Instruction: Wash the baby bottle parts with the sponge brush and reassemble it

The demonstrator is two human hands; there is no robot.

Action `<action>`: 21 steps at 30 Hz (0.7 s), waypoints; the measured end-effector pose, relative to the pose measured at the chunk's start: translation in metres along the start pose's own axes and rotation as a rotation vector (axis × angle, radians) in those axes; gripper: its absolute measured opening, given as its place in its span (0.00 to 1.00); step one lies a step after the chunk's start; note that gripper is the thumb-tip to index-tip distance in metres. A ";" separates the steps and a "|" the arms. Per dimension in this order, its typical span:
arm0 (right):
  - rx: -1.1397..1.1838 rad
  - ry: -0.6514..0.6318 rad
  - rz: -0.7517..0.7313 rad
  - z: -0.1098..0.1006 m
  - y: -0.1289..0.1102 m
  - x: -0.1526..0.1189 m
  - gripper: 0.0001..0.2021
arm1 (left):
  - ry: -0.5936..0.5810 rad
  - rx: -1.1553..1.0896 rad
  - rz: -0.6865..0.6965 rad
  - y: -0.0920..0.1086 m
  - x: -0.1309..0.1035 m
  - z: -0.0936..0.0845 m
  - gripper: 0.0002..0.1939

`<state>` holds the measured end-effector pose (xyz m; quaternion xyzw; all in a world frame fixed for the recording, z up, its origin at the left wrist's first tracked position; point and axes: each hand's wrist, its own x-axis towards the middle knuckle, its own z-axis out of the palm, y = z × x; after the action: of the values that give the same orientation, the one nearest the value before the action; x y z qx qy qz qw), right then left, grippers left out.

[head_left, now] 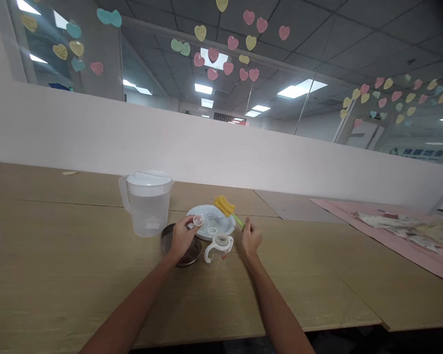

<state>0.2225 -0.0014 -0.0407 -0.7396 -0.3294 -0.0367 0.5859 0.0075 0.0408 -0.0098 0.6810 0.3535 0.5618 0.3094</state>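
Observation:
My left hand (pixel 182 238) pinches a small clear round cap (pixel 198 220) above the near left edge of a white dish (pixel 210 214). My right hand (pixel 251 238) is closed around the green handle of a sponge brush (pixel 224 205); its yellow sponge head points up and left over the dish's far right side. A ring-shaped white part (pixel 212 230) lies in the dish. Between my hands, nearer to me, stands a clear baby bottle (pixel 219 248) with white handles and an uncovered mouth. Under my left hand is a dark round metal pan (pixel 188 255), partly hidden by the hand.
A lidded translucent pitcher (pixel 149 209) with clear liquid stands left of the dish. Plastic packets (pixel 406 227) lie on a pink sheet (pixel 339 210) at the right. A white wall with windows rises behind the wooden table (pixel 77 260). A small flat piece (pixel 70 173) lies far left.

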 end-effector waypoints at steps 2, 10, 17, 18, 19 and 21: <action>0.070 0.005 -0.081 0.002 0.000 -0.002 0.29 | 0.003 0.008 -0.015 0.000 0.000 0.000 0.14; -0.090 0.042 -0.397 0.000 0.001 -0.008 0.27 | 0.030 -0.020 0.007 0.008 -0.001 0.000 0.18; -0.223 0.066 -0.441 0.002 0.007 -0.004 0.28 | 0.047 -0.046 -0.035 0.009 -0.002 0.001 0.30; -0.230 0.070 -0.446 0.002 0.008 -0.004 0.28 | 0.045 -0.042 -0.040 0.009 -0.002 0.001 0.30; -0.235 0.075 -0.451 0.003 0.009 -0.003 0.28 | 0.042 -0.035 -0.042 0.009 -0.003 0.001 0.29; -0.241 0.085 -0.457 0.004 0.011 -0.002 0.28 | 0.030 -0.024 -0.026 0.008 -0.003 0.002 0.27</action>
<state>0.2252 -0.0001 -0.0522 -0.7081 -0.4561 -0.2381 0.4836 0.0097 0.0336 -0.0054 0.6641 0.3602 0.5721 0.3192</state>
